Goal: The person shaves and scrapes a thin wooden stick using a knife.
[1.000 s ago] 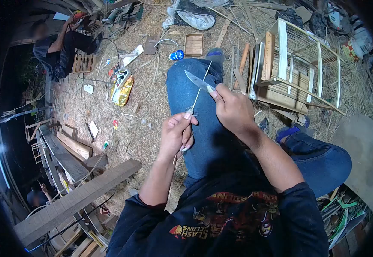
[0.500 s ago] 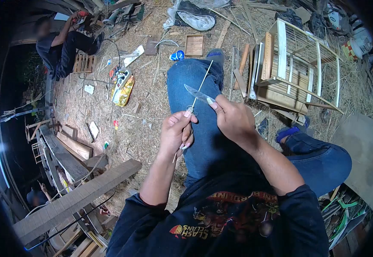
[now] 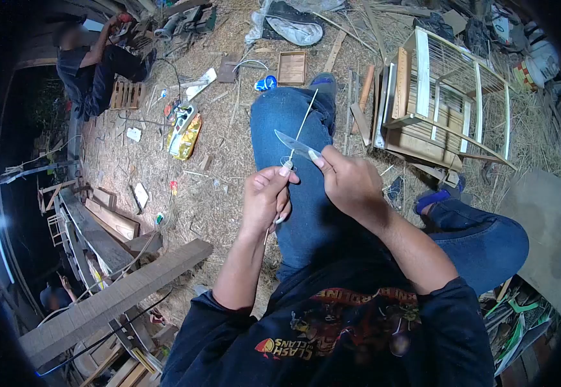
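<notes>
My left hand [image 3: 269, 197] pinches a thin pale stick [image 3: 307, 117], whose far end points up over my knee and whose lower end comes out below my fist. A small curl of shaving seems to hang by my left thumb. My right hand [image 3: 352, 184] is closed around a knife [image 3: 294, 144], its handle hidden in the fist. The blade crosses the stick a little above my left fingertips and appears to touch it. Both hands are over my jeans-covered leg [image 3: 277, 122].
A slatted wooden cage [image 3: 448, 97] stands at the right. Ahead lie a small wooden box [image 3: 292, 68], a blue can [image 3: 265, 84] and a gold packet [image 3: 185, 137]. A wooden beam [image 3: 119, 300] juts in at lower left. Another person [image 3: 93, 71] sits at upper left.
The knife and my right hand have shifted very slightly left and down along the stick, towards my left hand. The stick's tip has tilted a little left.
</notes>
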The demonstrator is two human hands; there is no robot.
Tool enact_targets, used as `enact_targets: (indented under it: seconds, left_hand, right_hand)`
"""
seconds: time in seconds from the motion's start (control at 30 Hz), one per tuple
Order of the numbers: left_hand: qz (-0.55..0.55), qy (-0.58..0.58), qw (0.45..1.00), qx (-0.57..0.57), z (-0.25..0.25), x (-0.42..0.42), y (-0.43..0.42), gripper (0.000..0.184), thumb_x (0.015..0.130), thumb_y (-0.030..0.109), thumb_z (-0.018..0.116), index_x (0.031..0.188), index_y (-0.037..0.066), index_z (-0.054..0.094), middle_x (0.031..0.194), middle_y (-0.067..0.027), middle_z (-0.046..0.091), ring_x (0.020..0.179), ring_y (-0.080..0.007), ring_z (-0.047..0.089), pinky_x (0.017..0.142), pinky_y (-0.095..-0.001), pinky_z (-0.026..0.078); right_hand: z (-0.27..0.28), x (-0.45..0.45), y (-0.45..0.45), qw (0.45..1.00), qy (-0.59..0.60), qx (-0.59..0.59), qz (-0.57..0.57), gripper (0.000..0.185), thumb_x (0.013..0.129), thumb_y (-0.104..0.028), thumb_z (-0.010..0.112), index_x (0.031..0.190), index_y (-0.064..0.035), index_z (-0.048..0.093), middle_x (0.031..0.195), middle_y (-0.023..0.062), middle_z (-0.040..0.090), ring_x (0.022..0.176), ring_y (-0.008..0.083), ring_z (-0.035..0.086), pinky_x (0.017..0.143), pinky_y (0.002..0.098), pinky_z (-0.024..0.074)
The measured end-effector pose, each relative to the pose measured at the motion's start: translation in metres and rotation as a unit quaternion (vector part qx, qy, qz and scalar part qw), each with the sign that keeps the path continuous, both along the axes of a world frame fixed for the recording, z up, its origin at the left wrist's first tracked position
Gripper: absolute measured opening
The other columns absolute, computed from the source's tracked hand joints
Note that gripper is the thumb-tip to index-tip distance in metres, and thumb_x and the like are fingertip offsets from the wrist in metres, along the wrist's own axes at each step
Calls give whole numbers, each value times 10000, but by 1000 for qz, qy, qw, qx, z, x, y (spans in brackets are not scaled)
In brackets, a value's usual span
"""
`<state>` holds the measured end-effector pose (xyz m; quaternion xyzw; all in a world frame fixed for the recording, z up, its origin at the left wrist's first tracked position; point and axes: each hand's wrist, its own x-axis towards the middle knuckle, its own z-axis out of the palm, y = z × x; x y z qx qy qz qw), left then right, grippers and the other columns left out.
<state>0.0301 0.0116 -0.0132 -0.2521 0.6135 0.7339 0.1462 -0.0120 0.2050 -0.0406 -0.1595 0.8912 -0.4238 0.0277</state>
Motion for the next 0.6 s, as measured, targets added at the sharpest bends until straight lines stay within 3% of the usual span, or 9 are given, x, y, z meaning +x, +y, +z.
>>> enact_targets:
  seconds: [0.6]
  left_hand:
    - [-40, 7, 999, -8, 4, -2, -1, 318, 1093, 203, 591, 921, -45, 693, 484, 24, 457, 357, -53, 373, 361, -239, 335]
  right_hand:
    - [14, 1, 4, 999, -11, -15, 38, 185, 1059, -234, 537, 970, -92, 616, 646, 213, 651, 618, 455, 683, 515, 578, 516]
